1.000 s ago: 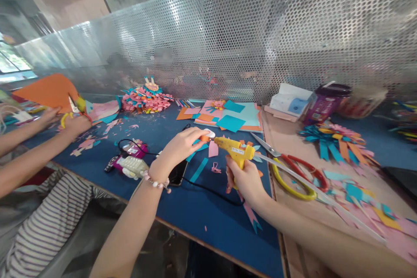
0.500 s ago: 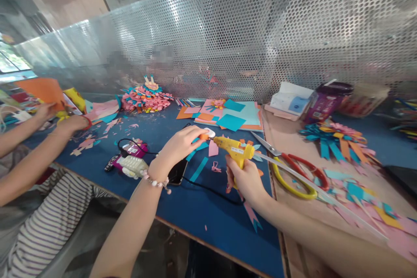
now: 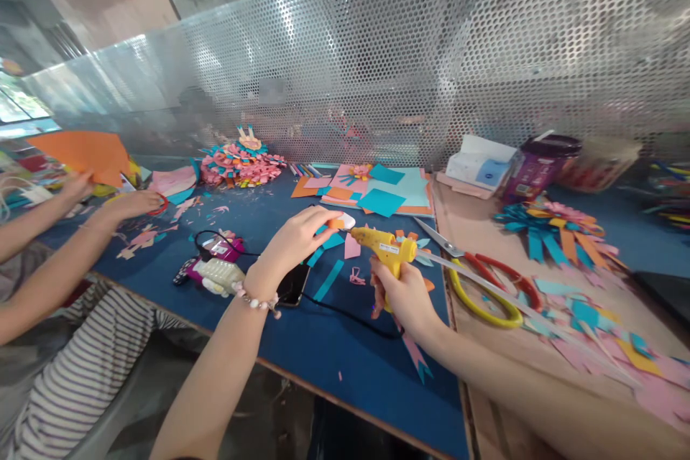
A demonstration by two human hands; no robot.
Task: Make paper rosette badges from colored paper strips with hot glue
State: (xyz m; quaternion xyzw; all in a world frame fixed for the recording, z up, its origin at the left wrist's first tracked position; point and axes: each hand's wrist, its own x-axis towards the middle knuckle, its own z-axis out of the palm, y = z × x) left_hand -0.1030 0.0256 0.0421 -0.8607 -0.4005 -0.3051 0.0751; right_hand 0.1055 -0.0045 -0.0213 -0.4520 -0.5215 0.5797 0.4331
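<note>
My left hand (image 3: pixel 296 243) pinches a small orange-and-white piece (image 3: pixel 343 221) between thumb and fingers; its exact kind is unclear. In my right hand (image 3: pixel 410 296) is a yellow hot glue gun (image 3: pixel 384 244), gripped by its handle, with a long clear glue stick (image 3: pixel 485 285) sticking out of the back. The gun's nozzle points left, right beside the piece, and I cannot tell whether they touch. Below my hands lie a pink paper square (image 3: pixel 352 246), a small pink paper loop (image 3: pixel 356 276) and a blue strip (image 3: pixel 328 281). A dark phone (image 3: pixel 294 283) is partly behind my left wrist.
Large scissors (image 3: pixel 488 287) lie at right, near paper scraps (image 3: pixel 598 323) and a paper-strip flower (image 3: pixel 550 230). Coloured sheets (image 3: pixel 410 190) and a pink paper cluster (image 3: pixel 242 162) sit along the perforated metal screen (image 3: pixel 377 72). At left, another person's hands (image 3: pixel 132 205) handle orange paper (image 3: pixel 89 154).
My right hand and the glue gun have shifted slightly left. My left hand has barely moved, and the piece is turned a little. The other person's orange paper has swung rightward.
</note>
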